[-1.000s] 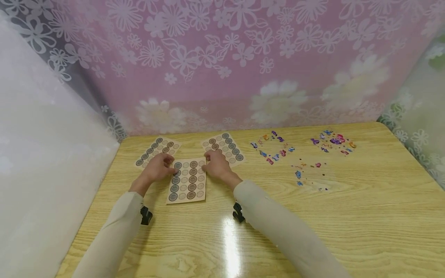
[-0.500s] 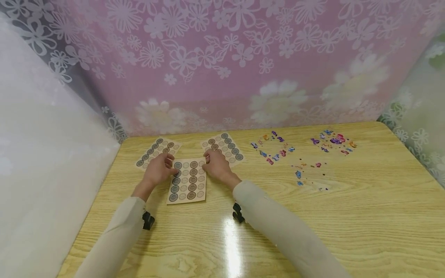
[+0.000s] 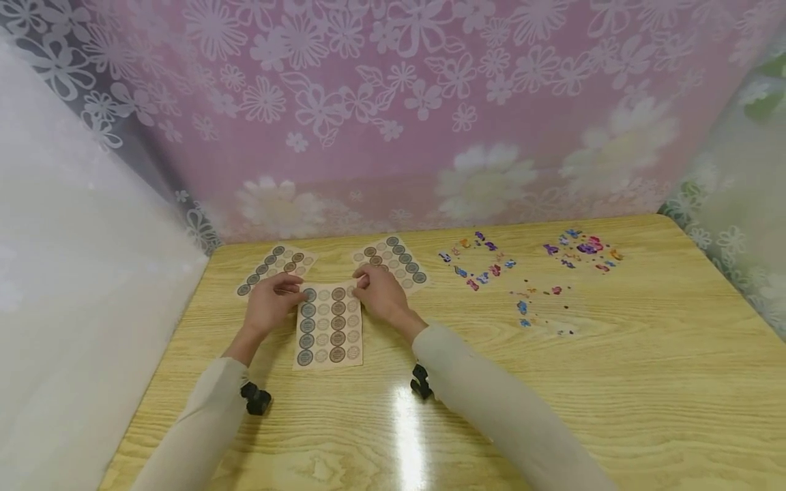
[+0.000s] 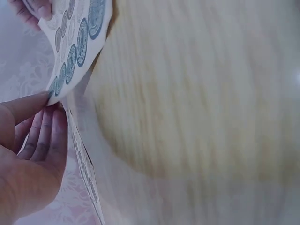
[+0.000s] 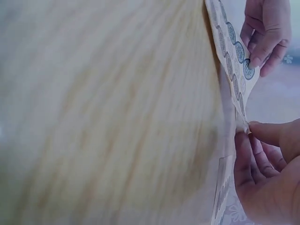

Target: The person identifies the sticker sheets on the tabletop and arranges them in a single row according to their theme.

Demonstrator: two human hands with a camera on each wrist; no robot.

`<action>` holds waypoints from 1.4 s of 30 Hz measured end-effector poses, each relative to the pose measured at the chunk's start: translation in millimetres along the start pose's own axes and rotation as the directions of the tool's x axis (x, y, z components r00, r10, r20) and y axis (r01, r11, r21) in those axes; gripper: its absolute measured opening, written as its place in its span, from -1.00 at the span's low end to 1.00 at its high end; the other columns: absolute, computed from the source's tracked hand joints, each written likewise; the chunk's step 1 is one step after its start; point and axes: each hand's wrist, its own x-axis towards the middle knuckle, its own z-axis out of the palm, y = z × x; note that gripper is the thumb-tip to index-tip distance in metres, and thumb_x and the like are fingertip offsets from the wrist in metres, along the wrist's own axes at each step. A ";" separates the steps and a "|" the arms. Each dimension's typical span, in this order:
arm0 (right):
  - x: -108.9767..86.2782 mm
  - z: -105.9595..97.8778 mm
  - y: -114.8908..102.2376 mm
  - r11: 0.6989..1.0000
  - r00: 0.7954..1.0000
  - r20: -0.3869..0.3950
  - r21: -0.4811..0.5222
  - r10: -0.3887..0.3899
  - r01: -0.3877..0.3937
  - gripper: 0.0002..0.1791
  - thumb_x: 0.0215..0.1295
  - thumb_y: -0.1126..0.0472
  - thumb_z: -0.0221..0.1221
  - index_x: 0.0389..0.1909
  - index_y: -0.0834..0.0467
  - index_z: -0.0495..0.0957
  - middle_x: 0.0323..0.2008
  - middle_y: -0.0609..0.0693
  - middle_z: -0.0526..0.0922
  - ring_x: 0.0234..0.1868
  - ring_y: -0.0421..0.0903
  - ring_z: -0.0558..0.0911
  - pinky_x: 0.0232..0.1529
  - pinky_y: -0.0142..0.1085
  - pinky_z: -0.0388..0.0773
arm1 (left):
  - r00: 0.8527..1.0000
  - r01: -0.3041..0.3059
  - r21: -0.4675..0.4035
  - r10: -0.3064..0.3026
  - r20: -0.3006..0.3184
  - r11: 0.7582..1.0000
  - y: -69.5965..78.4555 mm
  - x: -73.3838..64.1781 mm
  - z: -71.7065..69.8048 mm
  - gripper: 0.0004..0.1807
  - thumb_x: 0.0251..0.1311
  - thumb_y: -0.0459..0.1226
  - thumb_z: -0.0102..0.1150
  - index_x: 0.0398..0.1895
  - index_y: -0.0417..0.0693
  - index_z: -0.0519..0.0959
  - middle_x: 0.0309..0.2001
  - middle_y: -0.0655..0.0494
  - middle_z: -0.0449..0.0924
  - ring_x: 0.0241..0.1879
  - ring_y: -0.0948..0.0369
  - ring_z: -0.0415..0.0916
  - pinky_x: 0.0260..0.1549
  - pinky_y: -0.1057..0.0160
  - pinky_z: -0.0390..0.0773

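A tan sticker sheet [image 3: 330,327] printed with columns of round blue-grey, pale and brown stickers is held between both hands. My left hand [image 3: 270,303] pinches its far left corner, thumb on top and fingers underneath, as the left wrist view shows. Its far right corner is pinched by my right hand [image 3: 382,294] in the same way. In both wrist views the far edge of the sheet is lifted off the table and the paper curves down toward me. Two similar sheets lie behind it: a left sheet [image 3: 278,263] and a right sheet [image 3: 402,259], each partly covered by a hand.
On the right of the wooden table [image 3: 552,409] lie colourful pieces on what look like clear sheets: a ring [image 3: 473,283], a fuller cluster [image 3: 587,249] and a sparser group [image 3: 522,307]. A pink floral curtain [image 3: 381,184] hangs behind; a white one [image 3: 92,273] hangs left.
The held sheet has tilted slightly, its near edge shifting a little toward me. Both hands keep their pinch on its far corners. The view has shifted slightly.
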 end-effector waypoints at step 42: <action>-20.3 80.1 -51.7 0.962 0.971 0.223 0.272 -0.083 0.020 -0.70 0.27 0.32 0.22 0.01 0.29 0.50 -0.53 -0.11 0.63 -0.56 -0.21 0.62 -0.50 -0.47 0.45 | 0.994 0.092 0.131 -0.099 0.052 0.987 -58.0 -48.2 -84.6 -0.59 0.14 -0.28 0.34 0.01 -0.35 0.58 -0.21 -0.12 0.62 -0.31 0.19 0.55 -0.43 0.35 0.50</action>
